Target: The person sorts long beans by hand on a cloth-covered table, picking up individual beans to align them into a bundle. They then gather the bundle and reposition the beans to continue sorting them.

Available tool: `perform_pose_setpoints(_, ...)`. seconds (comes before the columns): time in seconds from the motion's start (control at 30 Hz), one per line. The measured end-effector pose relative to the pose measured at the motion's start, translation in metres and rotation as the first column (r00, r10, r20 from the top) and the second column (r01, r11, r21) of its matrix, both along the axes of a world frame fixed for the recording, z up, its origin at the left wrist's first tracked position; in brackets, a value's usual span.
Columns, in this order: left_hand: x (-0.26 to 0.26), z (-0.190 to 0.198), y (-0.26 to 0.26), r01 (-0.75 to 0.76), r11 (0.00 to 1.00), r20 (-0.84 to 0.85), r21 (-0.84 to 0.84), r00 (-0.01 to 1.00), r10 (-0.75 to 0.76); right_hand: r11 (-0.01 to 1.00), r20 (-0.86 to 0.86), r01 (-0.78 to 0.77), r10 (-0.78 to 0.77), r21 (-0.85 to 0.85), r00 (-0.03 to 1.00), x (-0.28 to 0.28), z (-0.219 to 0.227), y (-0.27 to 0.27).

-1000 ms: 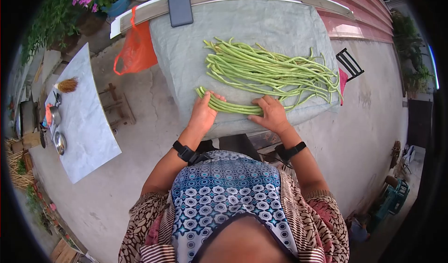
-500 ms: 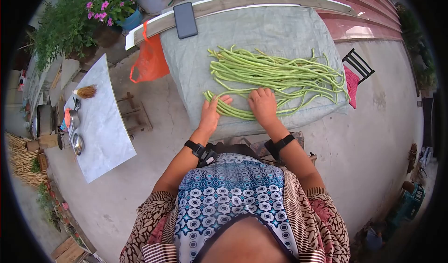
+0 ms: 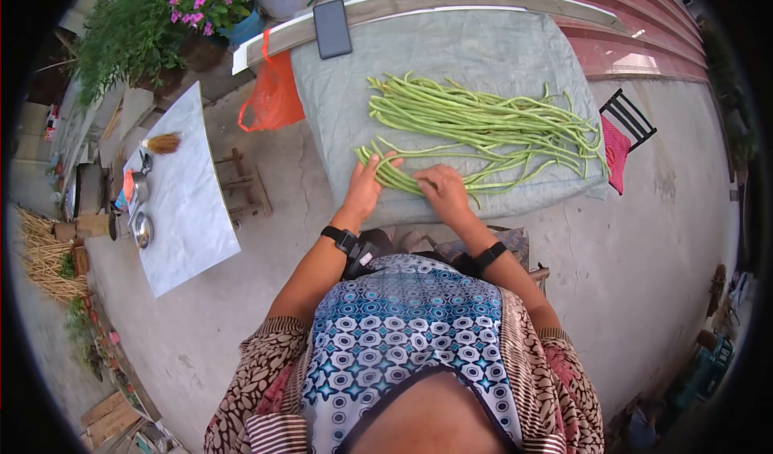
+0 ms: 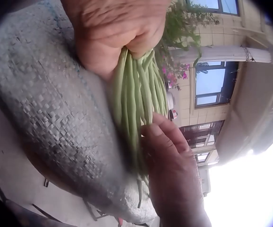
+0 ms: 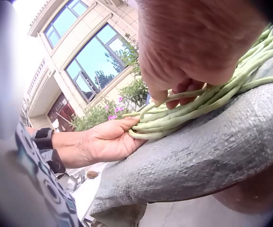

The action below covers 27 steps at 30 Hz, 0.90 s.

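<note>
A small bundle of green long beans [image 3: 396, 178] lies along the near side of the cloth-covered table. My left hand [image 3: 364, 188] grips the bundle close to its left ends, the thumb over the beans in the right wrist view. Just to the right, my right hand [image 3: 445, 191] has its fingers curled at the same bundle, and a bean [image 5: 193, 94] runs between its thumb and fingers. Beyond both hands a larger heap of long beans [image 3: 475, 111] stretches across the cloth, its thin tips spreading to the right.
Grey woven cloth [image 3: 515, 47] covers the table. A phone [image 3: 332, 29] lies at the far left corner, with a red plastic bag [image 3: 275, 95] hanging below it. Left stands a marbled-top table [image 3: 189, 212] with a small brush [image 3: 164, 143] and metal bowls. A dark rack [image 3: 630, 120] is at the right.
My right hand has lifted off the beans' middle and come left, nearer my left hand, now pinching a bean. The left hand keeps its hold. The head view has shifted.
</note>
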State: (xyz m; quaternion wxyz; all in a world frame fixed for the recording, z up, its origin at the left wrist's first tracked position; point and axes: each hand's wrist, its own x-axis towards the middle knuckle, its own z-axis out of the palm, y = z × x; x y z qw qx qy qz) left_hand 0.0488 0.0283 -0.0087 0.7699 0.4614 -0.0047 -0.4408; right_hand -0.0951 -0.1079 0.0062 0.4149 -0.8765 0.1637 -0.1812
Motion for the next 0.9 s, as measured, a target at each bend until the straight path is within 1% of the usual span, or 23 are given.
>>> perform_pose_setpoints(0.07, 0.002, 0.000, 0.001, -0.003, 1.000, -0.034, -0.027, 0.999, 0.002, 0.997, -0.016, 0.027, -0.028, -0.068, 0.999, 0.001, 0.001, 0.003)
perform_pose_setpoints(0.17, 0.001, -0.006, 0.001, -0.012, 0.999, -0.018, -0.031, 1.000, 0.012, 0.992, -0.011, 0.033, -0.035, -0.122, 0.999, 0.000, -0.003, 0.000)
perform_pose_setpoints(0.27, 0.001, -0.005, 0.001, 0.011, 1.000, 0.004, 0.014, 1.000, -0.011, 0.991, -0.057, 0.002, -0.010, -0.137, 0.998, -0.001, 0.007, -0.002)
perform_pose_setpoints(0.37, 0.007, -0.015, 0.002, 0.079, 0.997, -0.014, -0.019, 0.997, -0.079, 0.992, -0.123, -0.080, 0.068, -0.098, 0.990, 0.001, 0.006, -0.012)
perform_pose_setpoints(0.47, 0.014, -0.006, 0.003, 0.138, 0.990, -0.052, -0.039, 0.989, -0.140, 0.971, 0.019, 0.151, -0.150, -0.184, 0.988, 0.005, 0.022, -0.018)
perform_pose_setpoints(0.57, 0.016, -0.001, 0.004, 0.163, 0.986, -0.082, -0.046, 0.983, -0.167, 0.909, -0.054, 0.164, -0.200, -0.384, 0.978, 0.009, 0.010, -0.035)
perform_pose_setpoints(0.67, 0.018, 0.006, 0.004, 0.194, 0.980, -0.098, -0.040, 0.975, -0.197, 0.862, -0.114, 0.103, -0.183, -0.496, 0.977, 0.011, 0.002, -0.038)
perform_pose_setpoints(0.77, 0.024, 0.000, 0.006, 0.242, 0.965, -0.102, -0.100, 0.962, -0.252, 0.842, -0.130, 0.107, -0.205, -0.528, 0.970, 0.016, 0.003, -0.036)
perform_pose_setpoints(0.87, 0.024, -0.003, 0.004, 0.256, 0.960, -0.108, -0.115, 0.957, -0.269, 0.865, -0.137, 0.067, -0.155, -0.497, 0.978, 0.013, -0.003, -0.039)
perform_pose_setpoints(0.9, 0.025, -0.002, 0.005, 0.256, 0.960, -0.116, -0.113, 0.956, -0.269, 0.909, -0.124, 0.065, -0.127, -0.413, 0.984, 0.013, 0.000, -0.037)
